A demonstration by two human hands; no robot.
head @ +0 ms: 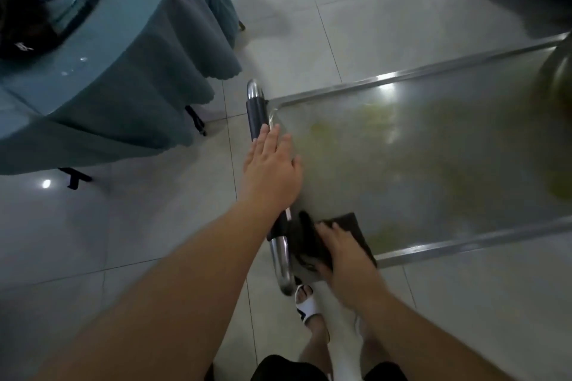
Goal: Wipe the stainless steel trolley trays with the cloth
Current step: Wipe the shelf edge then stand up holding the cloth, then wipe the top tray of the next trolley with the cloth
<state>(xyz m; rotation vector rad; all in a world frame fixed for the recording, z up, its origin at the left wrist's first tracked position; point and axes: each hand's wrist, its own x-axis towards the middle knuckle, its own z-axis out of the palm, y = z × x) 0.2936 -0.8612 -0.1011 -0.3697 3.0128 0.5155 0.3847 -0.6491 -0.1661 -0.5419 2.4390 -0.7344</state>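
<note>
Two hands share the work: the left hand [272, 164], fingers flat, braces the trolley handle [258, 111] at frame centre, while the right hand [340, 249] presses the dark cloth [356, 226], fingers spread, on the tray's [433, 145] lower-left corner, near yellowish smears.

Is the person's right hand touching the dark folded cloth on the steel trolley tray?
Touching. The head view shows the right hand lying on the dark folded cloth, fingers spread over it, at the steel tray's near corner.
</note>
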